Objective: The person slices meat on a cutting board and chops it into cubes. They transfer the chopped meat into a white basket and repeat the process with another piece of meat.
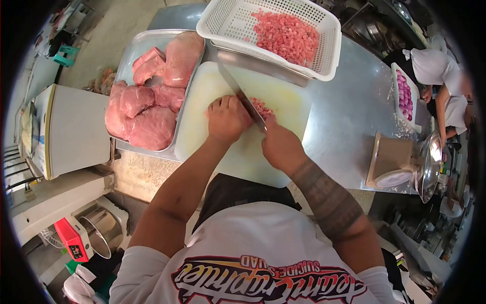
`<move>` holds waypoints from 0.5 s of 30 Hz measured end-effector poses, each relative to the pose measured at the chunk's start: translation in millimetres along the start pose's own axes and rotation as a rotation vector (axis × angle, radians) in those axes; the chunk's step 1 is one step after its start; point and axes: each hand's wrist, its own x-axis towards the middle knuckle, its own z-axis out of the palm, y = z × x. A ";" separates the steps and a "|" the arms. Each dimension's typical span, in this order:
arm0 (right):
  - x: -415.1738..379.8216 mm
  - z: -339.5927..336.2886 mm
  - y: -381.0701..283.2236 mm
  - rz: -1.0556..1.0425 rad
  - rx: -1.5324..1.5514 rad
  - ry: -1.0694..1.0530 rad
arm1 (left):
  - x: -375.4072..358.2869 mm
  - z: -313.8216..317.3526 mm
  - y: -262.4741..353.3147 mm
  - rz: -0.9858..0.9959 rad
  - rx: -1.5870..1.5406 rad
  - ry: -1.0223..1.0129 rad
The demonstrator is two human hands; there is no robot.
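Note:
My right hand (282, 144) is closed around the handle of a long kitchen knife (234, 82), whose blade slants up and left across the white cutting board (273, 162). On the board, my left hand (227, 119) presses down with bent fingers on a piece of raw meat (246, 119), close beside the blade. Most of that piece is hidden under the hand. Small diced meat (261, 107) lies just right of the knife. Beyond the board, a white perforated basket (228, 23) holds a heap of diced meat (286, 38).
Left of the board, a metal tray (132, 43) carries large raw meat pieces (152, 126). A dial scale (392, 159) with a steel pan stands at the table's right. Farther right, a person in white (430, 63) is near a tray of purple onions (404, 93).

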 end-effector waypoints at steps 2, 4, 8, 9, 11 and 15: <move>-32.4 -23.0 -11.5 0.051 -0.083 -0.076 | -4.8 1.1 -3.3 0.007 -0.005 -0.001; -59.4 -40.7 -18.7 0.081 -0.125 -0.155 | -1.4 4.0 -5.1 0.017 0.002 0.011; -59.6 -29.9 -12.9 0.024 -0.115 -0.200 | 0.8 3.3 -3.5 -0.012 -0.033 -0.007; -47.8 -15.9 -6.9 -0.008 -0.112 -0.174 | 2.9 -2.3 1.0 -0.012 -0.045 0.001; -11.7 18.8 -2.0 -0.042 -0.093 -0.100 | 0.4 -4.0 1.8 -0.016 -0.048 0.026; 17.6 26.1 -10.6 -0.058 -0.047 0.000 | 0.9 -2.7 1.4 -0.042 -0.024 0.055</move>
